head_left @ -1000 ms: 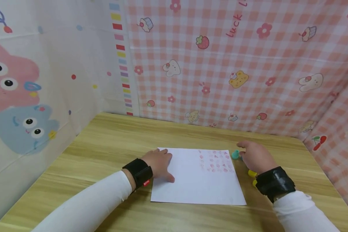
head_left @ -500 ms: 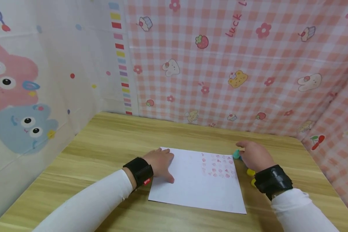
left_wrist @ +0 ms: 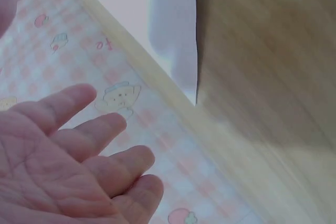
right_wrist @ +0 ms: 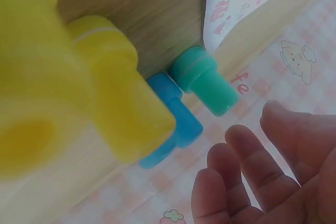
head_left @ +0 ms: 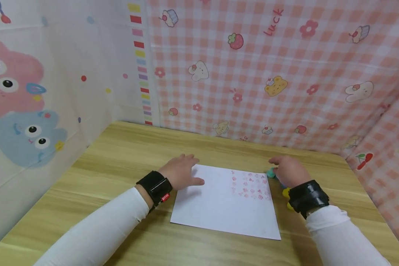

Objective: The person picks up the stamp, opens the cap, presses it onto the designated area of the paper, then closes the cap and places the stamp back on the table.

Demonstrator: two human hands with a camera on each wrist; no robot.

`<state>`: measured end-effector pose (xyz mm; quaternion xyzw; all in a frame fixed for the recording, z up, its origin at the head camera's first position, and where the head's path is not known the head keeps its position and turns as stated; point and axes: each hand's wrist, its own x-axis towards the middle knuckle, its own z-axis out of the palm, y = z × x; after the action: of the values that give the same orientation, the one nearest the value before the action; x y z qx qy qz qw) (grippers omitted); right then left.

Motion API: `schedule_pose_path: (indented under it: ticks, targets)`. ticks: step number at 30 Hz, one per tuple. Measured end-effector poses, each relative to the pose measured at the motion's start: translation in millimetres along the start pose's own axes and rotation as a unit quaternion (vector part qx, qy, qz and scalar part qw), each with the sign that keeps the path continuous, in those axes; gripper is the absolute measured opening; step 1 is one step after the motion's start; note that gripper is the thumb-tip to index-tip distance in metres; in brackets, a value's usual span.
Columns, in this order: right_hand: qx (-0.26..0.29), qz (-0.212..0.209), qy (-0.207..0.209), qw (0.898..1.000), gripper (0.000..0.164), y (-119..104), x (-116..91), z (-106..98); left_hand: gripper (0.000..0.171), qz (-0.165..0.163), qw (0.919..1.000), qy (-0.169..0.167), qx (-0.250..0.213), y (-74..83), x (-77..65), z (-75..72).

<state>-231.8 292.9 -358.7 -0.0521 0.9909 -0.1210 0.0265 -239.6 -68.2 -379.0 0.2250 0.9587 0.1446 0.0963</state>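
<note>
A white sheet of paper (head_left: 219, 210) lies on the table, with rows of small pink-red prints (head_left: 252, 184) at its upper right. My left hand (head_left: 179, 173), fingers spread and relaxed, is over its upper left corner; in the left wrist view a gap shows between these fingers and the paper (left_wrist: 176, 30). Just beyond the right edge of the sheet, my right hand (head_left: 292, 171) hovers with loosely bent fingers, holding nothing. Nearest to it is a teal stamp (right_wrist: 210, 87). Blue stamps (right_wrist: 176, 114) and yellow stamps (right_wrist: 126, 103) stand beside that one, partly hidden by the hand in the head view.
The wood-grain table (head_left: 129, 155) meets a pink checked cloth (head_left: 212, 92) at the back. A white cloth with cartoon figures (head_left: 30, 133) hangs at the left, and more checked cloth (head_left: 385, 159) borders the right side.
The paper has turned slightly clockwise. My left hand, which rested on the sheet, has risen and shifted toward its far corner. My right hand stays by the stamps.
</note>
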Motion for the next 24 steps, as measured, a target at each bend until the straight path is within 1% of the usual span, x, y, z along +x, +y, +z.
schedule_pose_path:
  ticks: [3,6,12,17,19,21,24]
  targets:
    - [-0.014,-0.008,0.000,1.000,0.033,0.1,4.3,0.9,0.079,-0.005,0.9996,0.026,-0.010,-1.8,-0.8,-3.5]
    - [-0.020,-0.012,0.000,1.000,0.032,-0.6,10.2,5.2,0.077,-0.009,0.9988,0.045,-0.016,-2.1,-3.2,-4.7]
    - [-0.023,-0.011,0.003,1.000,0.026,-1.7,18.1,11.2,0.076,-0.005,0.9969,0.067,-0.041,1.7,-6.5,-5.0]
    - [-0.029,-0.006,0.003,1.000,0.025,-3.4,20.4,13.0,0.075,-0.008,0.9946,0.074,-0.073,6.6,-7.0,-5.7]
    - [-0.033,-0.013,0.007,0.999,0.025,-4.8,19.6,12.2,0.076,-0.006,0.9935,0.073,-0.088,9.0,-8.2,-6.0]
    - [-0.022,-0.013,0.006,1.000,0.026,-7.2,16.4,7.2,0.075,-0.002,0.9923,0.071,-0.101,11.2,-9.2,-5.6]
    - [0.003,-0.005,0.011,1.000,0.030,-11.1,7.9,-6.5,0.075,0.004,0.9909,0.068,-0.116,14.3,-11.0,-5.1]
